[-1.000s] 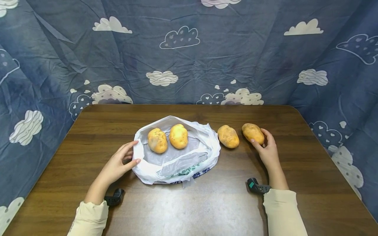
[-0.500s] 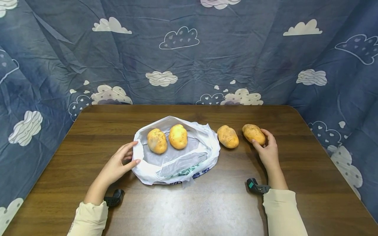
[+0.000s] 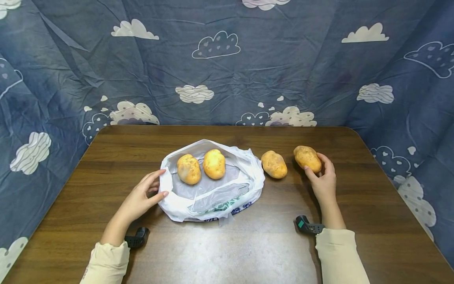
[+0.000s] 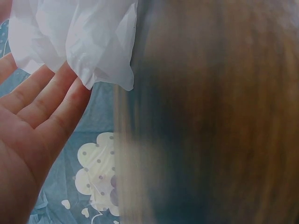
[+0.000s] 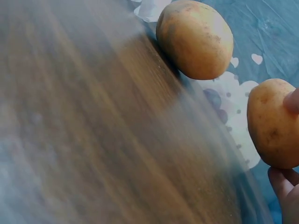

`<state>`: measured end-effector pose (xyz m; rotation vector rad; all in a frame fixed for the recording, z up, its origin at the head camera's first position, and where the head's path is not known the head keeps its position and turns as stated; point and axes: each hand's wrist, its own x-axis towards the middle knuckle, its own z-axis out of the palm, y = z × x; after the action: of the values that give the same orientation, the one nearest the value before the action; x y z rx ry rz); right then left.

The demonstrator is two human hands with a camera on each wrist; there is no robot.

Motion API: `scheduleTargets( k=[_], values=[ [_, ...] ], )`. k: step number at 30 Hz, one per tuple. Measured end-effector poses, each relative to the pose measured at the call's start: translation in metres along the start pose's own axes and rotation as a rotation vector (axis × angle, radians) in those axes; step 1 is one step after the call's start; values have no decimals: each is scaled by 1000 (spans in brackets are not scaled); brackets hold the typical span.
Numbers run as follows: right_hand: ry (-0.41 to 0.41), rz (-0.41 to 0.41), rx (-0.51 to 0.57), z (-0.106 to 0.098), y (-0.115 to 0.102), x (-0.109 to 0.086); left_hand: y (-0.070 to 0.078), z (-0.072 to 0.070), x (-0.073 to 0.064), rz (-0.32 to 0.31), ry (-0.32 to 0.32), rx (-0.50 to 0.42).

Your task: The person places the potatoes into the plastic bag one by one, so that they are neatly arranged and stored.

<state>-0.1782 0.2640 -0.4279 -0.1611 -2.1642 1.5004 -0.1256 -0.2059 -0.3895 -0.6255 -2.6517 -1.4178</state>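
In the head view, a white plastic bag lies with its mouth spread, two potatoes inside. My left hand touches the bag's left edge, thumb and index finger apart on it. The left wrist view shows long, nearly straight fingers with tips partly covered by the bag's hem. My right hand grips another potato between thumb and fingers, a little above the table. A second loose potato rests by the bag's right side, near the held one.
The brown wooden table reaches back to a blue curtain with cloud prints. Black wrist cameras hang under both forearms, close over the tabletop.
My right hand has lifted the held potato slightly up and to the right, away from the loose potato. The left hand and the bag stay where they were.
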Motion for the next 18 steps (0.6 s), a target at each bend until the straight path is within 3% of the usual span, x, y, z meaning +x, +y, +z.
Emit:
scheduleTargets(
  k=[9, 18],
  values=[
    [11, -70, 27, 4, -9, -2, -5, 0, -1, 13, 2, -10],
    [-36, -102, 124, 12, -25, -5, -38, 4, 0, 5, 3, -2]
  ],
)
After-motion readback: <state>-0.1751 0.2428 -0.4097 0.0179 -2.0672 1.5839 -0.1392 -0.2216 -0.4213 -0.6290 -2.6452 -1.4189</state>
